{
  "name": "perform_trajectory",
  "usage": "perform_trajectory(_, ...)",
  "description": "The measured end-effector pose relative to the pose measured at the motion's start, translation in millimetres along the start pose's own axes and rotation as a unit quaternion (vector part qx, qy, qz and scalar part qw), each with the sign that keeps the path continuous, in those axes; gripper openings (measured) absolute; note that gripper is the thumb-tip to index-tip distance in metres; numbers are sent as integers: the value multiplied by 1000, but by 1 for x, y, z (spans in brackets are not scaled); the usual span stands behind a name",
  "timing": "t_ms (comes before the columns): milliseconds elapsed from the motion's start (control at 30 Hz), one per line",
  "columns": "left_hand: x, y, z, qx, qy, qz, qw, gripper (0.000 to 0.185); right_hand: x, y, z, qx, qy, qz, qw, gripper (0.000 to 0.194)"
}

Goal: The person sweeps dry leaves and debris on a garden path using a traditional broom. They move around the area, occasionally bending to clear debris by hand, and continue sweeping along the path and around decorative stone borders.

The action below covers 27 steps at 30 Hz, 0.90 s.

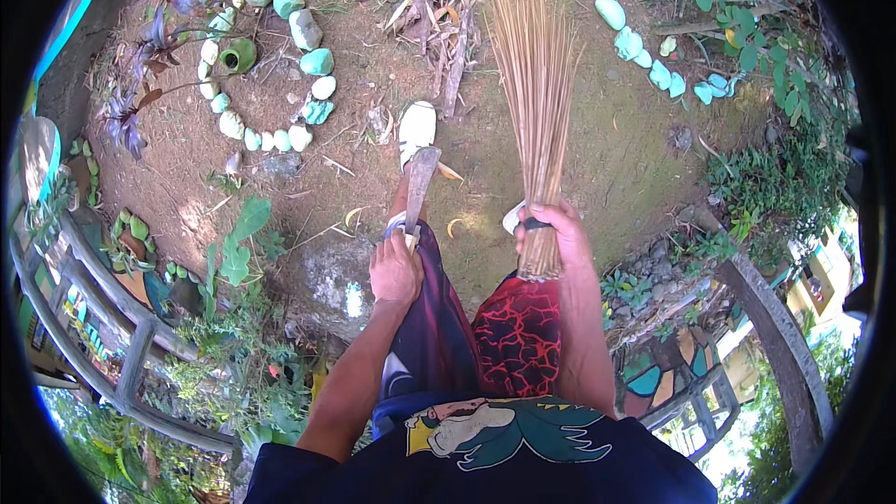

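Note:
My left hand (396,267) is closed round the handle of a broad-bladed knife, like a bolo. Its worn metal blade (422,178) points away from me, above my left shin and in front of the white shoe (418,127). In my right hand (561,229) is a stick broom of thin brown ribs (539,98), gripped at its bound butt end above my right knee. The bristles fan out away from me, and a dark band circles the bundle near my fingers. Knife and broom are apart.
Painted stones (317,61) ring a green pot (239,55) at the upper left; another stone row (628,44) curves at the upper right. Dry leaves (448,35) lie ahead between them. Railings (129,364) and plants (791,175) stand at the sides, a rock (336,280) near my left hand.

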<state>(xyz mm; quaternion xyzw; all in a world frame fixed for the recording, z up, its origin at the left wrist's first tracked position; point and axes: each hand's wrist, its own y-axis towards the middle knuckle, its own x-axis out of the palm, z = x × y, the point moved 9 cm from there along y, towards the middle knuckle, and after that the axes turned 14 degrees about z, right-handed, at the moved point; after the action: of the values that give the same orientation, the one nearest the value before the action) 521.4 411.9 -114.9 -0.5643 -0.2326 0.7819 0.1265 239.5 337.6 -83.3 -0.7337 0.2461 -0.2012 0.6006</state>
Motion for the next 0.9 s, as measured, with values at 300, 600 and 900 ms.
perform_trajectory(300, 5, -4, 24, -54, -16, 32, 998, 52, -12, 66, 34, 82, -94, 110, 986, 31)
perform_trajectory(600, 48, -48, 85, -199, -29, 66, 977, 52, 117, 72, -152, 31, -90, -178, 979, 25)
perform_trajectory(900, 61, -152, 158, -446, -127, 140, 875, 52, -35, 41, -181, -139, -442, -130, 876, 40)
